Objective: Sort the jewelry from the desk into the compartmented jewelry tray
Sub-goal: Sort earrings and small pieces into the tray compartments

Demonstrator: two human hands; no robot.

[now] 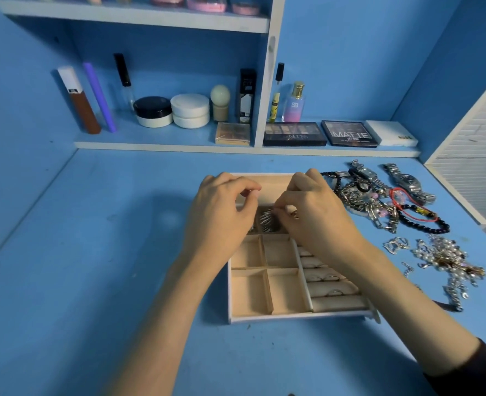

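Observation:
The beige compartmented jewelry tray lies on the blue desk in front of me. Both hands hover over its far half. My left hand has its fingers curled, thumb against forefinger, and I see nothing in it. My right hand pinches a small gold-coloured piece at its fingertips. Between the hands, silver jewelry lies in a middle compartment. Several rings sit in the ring rolls on the tray's right side. The near compartments hold nothing.
Unsorted jewelry lies right of the tray: two silver watches, a red cord bracelet, a black bead bracelet, silver chains and a pearl cluster. Makeup palettes and jars stand on the back shelf.

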